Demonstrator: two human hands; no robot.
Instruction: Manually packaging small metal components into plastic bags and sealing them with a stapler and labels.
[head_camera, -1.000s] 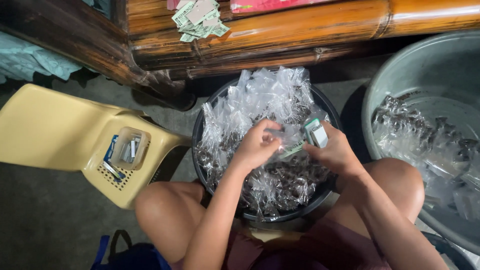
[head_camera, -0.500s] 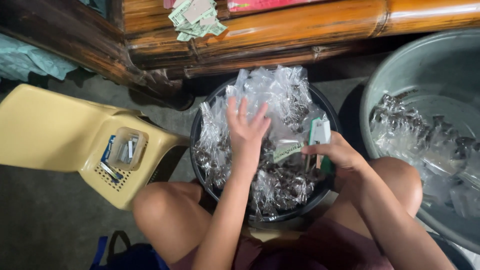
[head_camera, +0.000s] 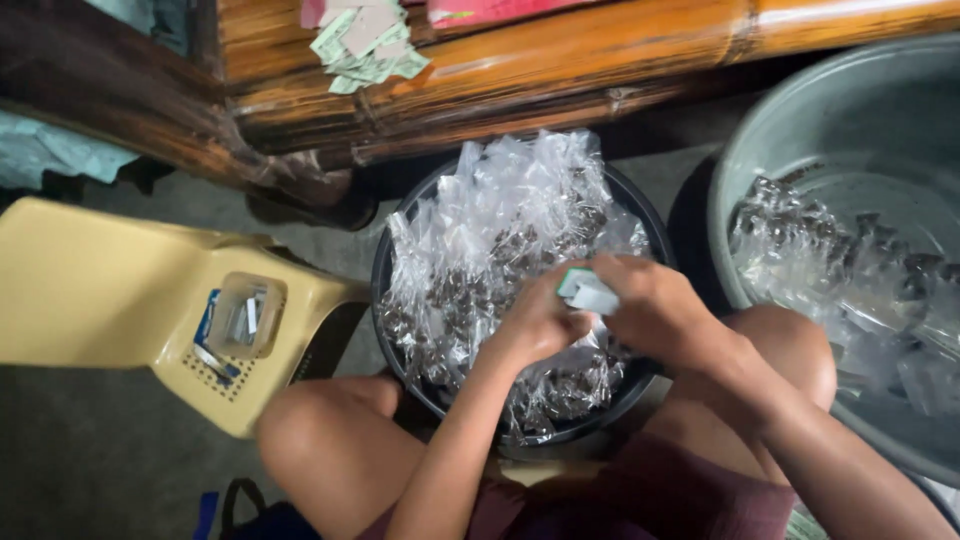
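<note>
Head view: both hands (head_camera: 600, 310) pinch a small packet (head_camera: 585, 292), long axis pointing right.

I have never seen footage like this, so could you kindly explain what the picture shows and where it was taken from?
The camera sits on a seated person's head, looking down past their knees. Both bare hands meet over a dark round basin full of small clear bags. The left hand and right hand together hold a small white and green packet. A grey tub with more bags stands on the right, a yellow plastic chair with a clear container on the left.
</note>
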